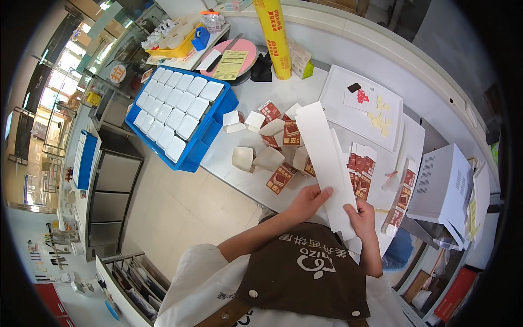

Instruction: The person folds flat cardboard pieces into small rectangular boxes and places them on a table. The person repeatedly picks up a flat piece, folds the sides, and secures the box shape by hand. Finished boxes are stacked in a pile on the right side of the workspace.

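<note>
Both hands hold a long white cardboard piece (pixel 321 152), which slants across the worktop in front of my body. My left hand (pixel 309 205) grips its left edge, with the thumb on top and the other fingers partly hidden. Closed on the lower right edge is my right hand (pixel 360 219). A second white layer shows along the right side; I cannot tell whether it is joined. Several small open boxes, brown-red and white, stand or lie left of the cardboard, one being a tipped box (pixel 281 177). Flat printed box blanks (pixel 362 169) lie to its right.
A blue crate (pixel 188 163) of white-lidded containers sits at the worktop's left. Behind are a pink turntable (pixel 248 48) with a knife (pixel 231 43) and a yellow roll (pixel 274 41). A white tray (pixel 354 73) holds small coloured pieces. More blanks (pixel 402 197) lie at the right edge.
</note>
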